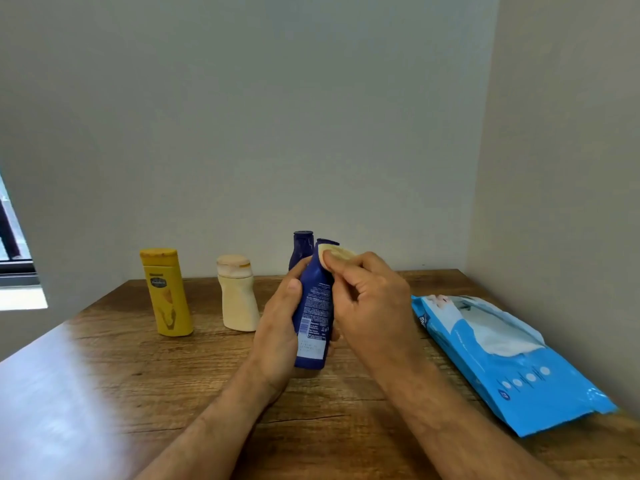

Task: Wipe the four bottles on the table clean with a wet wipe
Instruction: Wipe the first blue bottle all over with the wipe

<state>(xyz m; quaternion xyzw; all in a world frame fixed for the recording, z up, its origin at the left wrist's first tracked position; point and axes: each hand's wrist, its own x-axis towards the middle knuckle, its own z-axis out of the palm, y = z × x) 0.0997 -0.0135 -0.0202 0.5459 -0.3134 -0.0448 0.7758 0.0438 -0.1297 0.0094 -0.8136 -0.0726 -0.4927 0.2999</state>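
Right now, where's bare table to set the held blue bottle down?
Best patch: the wood left of the left hand, in front of the yellow bottle and cream bottle. Crowded: the right side, taken by the wipes pack, and behind the blue bottle, where the second blue bottle stands.

Both forearms were bare from the lower edge of the view up to the wrists, with no sleeve showing on either. The left hand (277,327) and the right hand (370,303) were bare too, each without glove, ring, watch or band. Fine hair showed along the forearms, and the fingernails in view were short and unpainted.
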